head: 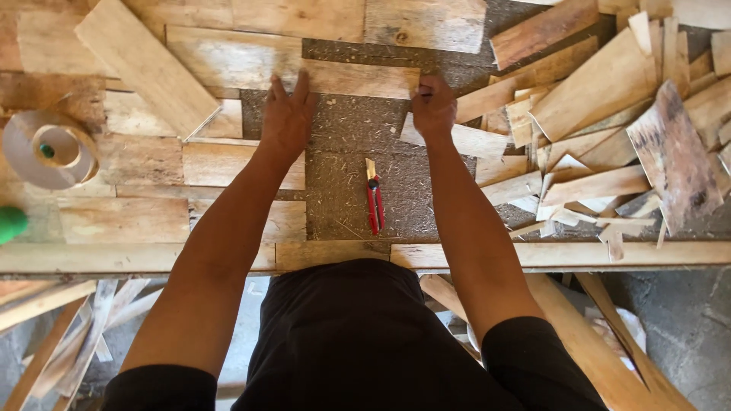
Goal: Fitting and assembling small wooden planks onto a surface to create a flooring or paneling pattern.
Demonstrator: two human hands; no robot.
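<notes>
A thin rectangular veneer strip (358, 78) lies flat on the dark particle board (350, 190), among other wood pieces laid edge to edge. My left hand (285, 114) rests flat with fingers spread on the strip's left end. My right hand (432, 103) pinches the strip's right end with curled fingers. Below the hands, a red utility knife (374, 202) lies on the bare board with its blade out.
A roll of brown tape (49, 148) sits at the left, with a green object (11, 223) below it. Several loose veneer offcuts (609, 122) pile up at the right. A long wooden edge strip (533, 255) runs along the near side. Scrap slats (68, 327) lie on the floor.
</notes>
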